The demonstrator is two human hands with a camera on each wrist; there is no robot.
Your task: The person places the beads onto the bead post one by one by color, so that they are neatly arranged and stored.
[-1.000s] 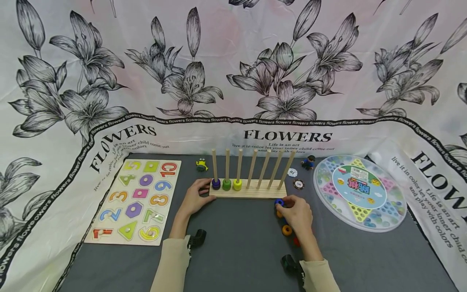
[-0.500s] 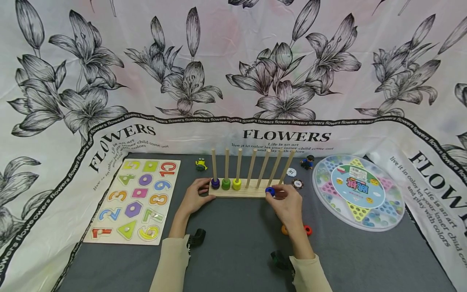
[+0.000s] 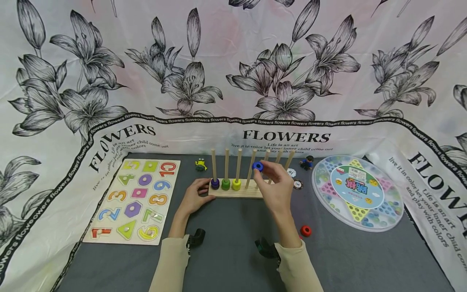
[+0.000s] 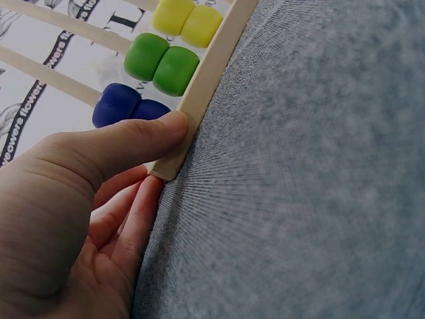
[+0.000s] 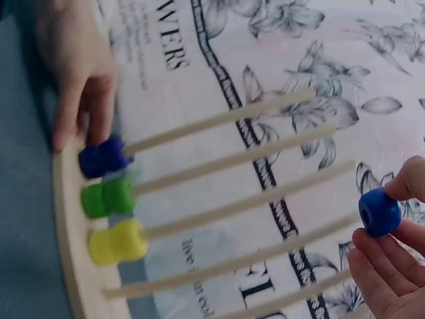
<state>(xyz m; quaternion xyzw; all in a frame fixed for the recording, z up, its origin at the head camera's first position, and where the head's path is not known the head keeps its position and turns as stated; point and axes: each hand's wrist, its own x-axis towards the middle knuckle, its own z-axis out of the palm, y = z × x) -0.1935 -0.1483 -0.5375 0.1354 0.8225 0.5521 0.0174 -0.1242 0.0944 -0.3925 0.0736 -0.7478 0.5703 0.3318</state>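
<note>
My left hand [image 3: 194, 199] grips the left end of a wooden peg stand [image 3: 233, 194], thumb on its front edge and fingers around the corner. Pairs of beads sit at the foot of the first three pegs: dark blue beads [image 4: 118, 105], green beads [image 4: 147, 57] and yellow beads [image 4: 174, 16]. Between thumb and fingertips, my right hand [image 3: 276, 190] pinches a blue bead [image 5: 383, 212] with a hole through it. The bead is raised beside the upper part of the fourth peg [image 3: 249, 174], apart from the base. My right hand covers the stand's right end.
Red beads [image 3: 303, 234] lie by the right sleeve. A number puzzle board [image 3: 157, 190] is at left, a round Chinese checkers box [image 3: 324, 202] at right. Behind the stand are a frog toy [image 3: 200, 165] and a small figure [image 3: 307, 163]; round chips [image 3: 291, 172] lie right of it.
My right hand has lifted the blue bead from the cloth right of the stand, moving left and up to the fourth peg. My left hand stays on the stand.
</note>
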